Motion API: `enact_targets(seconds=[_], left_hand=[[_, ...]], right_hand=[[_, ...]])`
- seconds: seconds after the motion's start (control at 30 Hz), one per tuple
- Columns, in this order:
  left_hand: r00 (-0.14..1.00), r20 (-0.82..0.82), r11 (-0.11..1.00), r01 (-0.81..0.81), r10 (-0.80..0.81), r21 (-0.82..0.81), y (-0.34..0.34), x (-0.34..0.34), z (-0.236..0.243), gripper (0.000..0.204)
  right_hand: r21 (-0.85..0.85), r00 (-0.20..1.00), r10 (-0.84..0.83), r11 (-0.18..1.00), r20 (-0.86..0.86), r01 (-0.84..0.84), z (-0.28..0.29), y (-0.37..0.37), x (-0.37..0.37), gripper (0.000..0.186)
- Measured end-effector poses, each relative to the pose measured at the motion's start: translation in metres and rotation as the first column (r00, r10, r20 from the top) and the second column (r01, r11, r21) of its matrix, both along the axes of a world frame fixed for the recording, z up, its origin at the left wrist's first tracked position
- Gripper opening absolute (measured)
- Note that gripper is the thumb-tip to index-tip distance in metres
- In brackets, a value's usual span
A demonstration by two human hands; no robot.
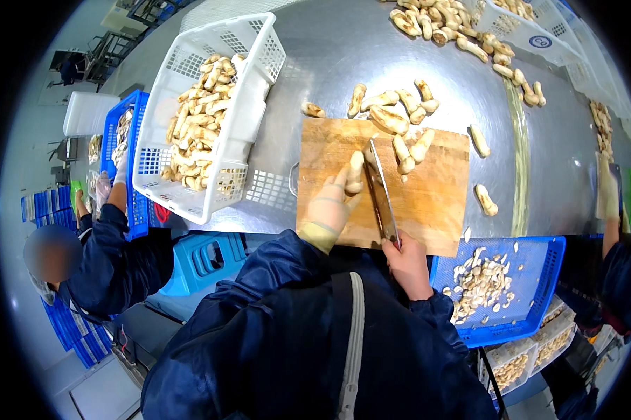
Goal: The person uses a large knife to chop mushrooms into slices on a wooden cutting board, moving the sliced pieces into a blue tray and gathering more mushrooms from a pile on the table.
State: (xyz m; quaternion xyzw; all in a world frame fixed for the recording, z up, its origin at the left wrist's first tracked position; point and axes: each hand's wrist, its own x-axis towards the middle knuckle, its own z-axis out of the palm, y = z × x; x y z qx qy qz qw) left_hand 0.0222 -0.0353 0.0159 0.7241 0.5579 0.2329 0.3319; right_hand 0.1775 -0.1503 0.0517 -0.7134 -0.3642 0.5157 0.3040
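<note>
On the wooden cutting board (pixel 427 196), my left hand (pixel 331 206), in a pale glove with a yellowish cuff, has its fingers on a mushroom (pixel 354 182) lying lengthwise near the middle. My bare right hand (pixel 405 262) grips the handle of a wide-bladed knife (pixel 382 192), whose blade is just right of that mushroom. A few whole mushrooms (pixel 420 147) rest on the board's upper part, others (pixel 357 98) on the steel table (pixel 294 84) behind it, and single ones right of it. Left of the board stands a white basket (pixel 259 63) of mushrooms.
A blue tray (pixel 550 280) with mushroom slices sits below the table's edge at right. More mushrooms (pixel 434 17) and a white basket (pixel 539 42) are at upper right. A co-worker (pixel 112 259) works at left beside a blue crate (pixel 140 105); another person's sleeve (pixel 620 273) shows at right.
</note>
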Motion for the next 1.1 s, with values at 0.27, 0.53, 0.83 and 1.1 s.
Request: enact_targets(seconds=[0.27, 0.53, 0.83, 1.1], left_hand=[[0.836, 0.235, 0.639, -0.167, 0.495, -0.751, -0.006, 0.015, 0.016, 0.031], [0.958, 0.059, 0.686, -0.159, 0.282, -0.710, 0.000, 0.005, -0.014, 0.023], [0.797, 0.411, 0.658, 0.024, 0.442, -0.753, -0.008, 0.002, -0.046, 0.035], [0.956, 0.136, 0.842, -0.155, 0.259, -0.517, -0.009, -0.016, -0.073, 0.029]], right_hand=[[0.033, 0.990, 0.099, 0.994, 0.101, -0.103, 0.030, 0.003, 0.008, 0.025], [0.179, 0.883, 0.197, 0.938, 0.427, -0.296, 0.035, -0.019, 0.000, 0.025], [-0.001, 0.871, 0.223, 0.969, 0.437, -0.248, 0.038, -0.042, -0.007, 0.021], [0.026, 0.908, 0.229, 0.967, 0.351, -0.254, 0.041, -0.032, -0.002, 0.023]])
